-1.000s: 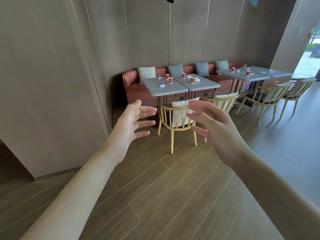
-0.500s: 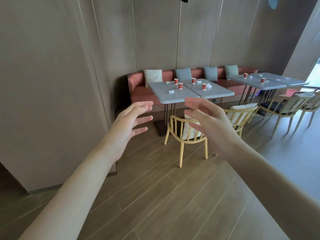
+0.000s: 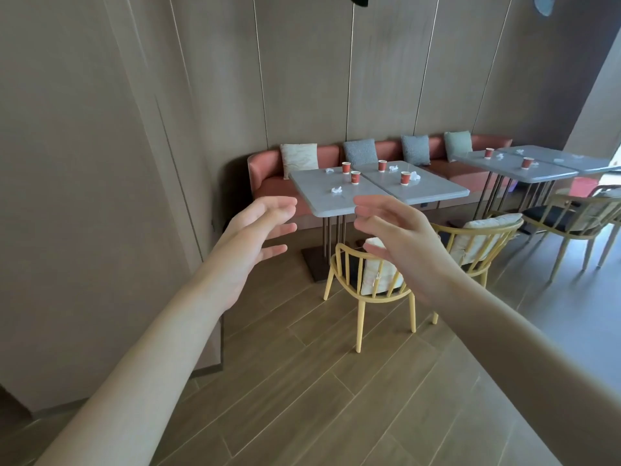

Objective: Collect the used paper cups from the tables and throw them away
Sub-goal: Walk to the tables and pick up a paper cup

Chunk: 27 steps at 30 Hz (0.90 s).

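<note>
Both hands out front, left hand [image 3: 255,230] and right hand [image 3: 400,230], each grip spread apart and empty. Four red paper cups [image 3: 355,177] wait at twelve o'clock on the grey rectangular tabletop [image 3: 316,190], well apart from them. Best approach is probably rounding the yellow wooden chair [image 3: 369,284] first.

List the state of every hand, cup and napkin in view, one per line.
Left hand: open, empty.
Right hand: open, empty.
Four red paper cups on the near grey tables: upright, uncollected.
Two red paper cups on the far grey table: upright.
White paper napkins: crumpled, lying on the tabletops.
Wooden chairs: upright, unoccupied.
</note>
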Each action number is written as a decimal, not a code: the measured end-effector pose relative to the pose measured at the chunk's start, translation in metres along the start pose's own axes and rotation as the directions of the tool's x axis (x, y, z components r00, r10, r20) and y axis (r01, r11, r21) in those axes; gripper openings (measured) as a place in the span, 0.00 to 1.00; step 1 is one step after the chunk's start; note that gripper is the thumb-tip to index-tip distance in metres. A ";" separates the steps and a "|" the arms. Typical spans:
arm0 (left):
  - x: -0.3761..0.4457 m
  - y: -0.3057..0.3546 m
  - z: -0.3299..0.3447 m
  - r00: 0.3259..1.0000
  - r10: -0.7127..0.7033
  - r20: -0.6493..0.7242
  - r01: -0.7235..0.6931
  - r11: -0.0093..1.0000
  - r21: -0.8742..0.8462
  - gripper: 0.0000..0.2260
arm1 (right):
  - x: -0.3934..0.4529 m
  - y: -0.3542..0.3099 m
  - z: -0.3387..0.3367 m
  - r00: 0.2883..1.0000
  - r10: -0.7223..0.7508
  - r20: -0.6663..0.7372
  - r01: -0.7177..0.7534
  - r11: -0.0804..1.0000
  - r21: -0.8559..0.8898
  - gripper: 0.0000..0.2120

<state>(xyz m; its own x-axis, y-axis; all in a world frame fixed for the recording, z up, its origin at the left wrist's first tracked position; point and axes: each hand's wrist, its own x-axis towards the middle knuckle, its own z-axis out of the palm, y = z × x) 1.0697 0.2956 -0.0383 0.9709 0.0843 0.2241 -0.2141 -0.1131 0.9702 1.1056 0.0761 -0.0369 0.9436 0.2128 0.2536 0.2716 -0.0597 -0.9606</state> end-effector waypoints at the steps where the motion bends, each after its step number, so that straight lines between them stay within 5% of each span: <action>1: 0.016 -0.002 0.004 1.000 0.008 0.008 -0.008 1.000 0.001 0.16 | 0.015 0.003 -0.006 1.000 0.000 0.001 0.000 1.000 0.001 0.13; 12: 0.195 -0.013 0.080 0.997 0.031 0.067 -0.030 0.999 -0.020 0.15 | 0.165 0.046 -0.089 1.000 0.003 -0.031 -0.003 1.000 -0.003 0.13; 20: 0.278 -0.043 0.128 0.995 -0.085 0.059 0.090 0.991 -0.096 0.20 | 0.235 0.079 -0.149 0.995 0.033 -0.096 -0.031 0.999 0.024 0.13; 27: 0.346 -0.076 0.130 0.996 -0.072 0.046 0.072 0.997 0.000 0.14 | 0.298 0.109 -0.144 0.990 0.072 -0.124 -0.065 0.996 0.062 0.13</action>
<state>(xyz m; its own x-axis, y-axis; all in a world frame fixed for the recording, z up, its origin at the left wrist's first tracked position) 1.4361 0.2049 -0.0464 0.9878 0.0468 0.1489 -0.1432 -0.1069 0.9839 1.4432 -0.0074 -0.0493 0.9769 0.0858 0.1956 0.1973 -0.0126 -0.9803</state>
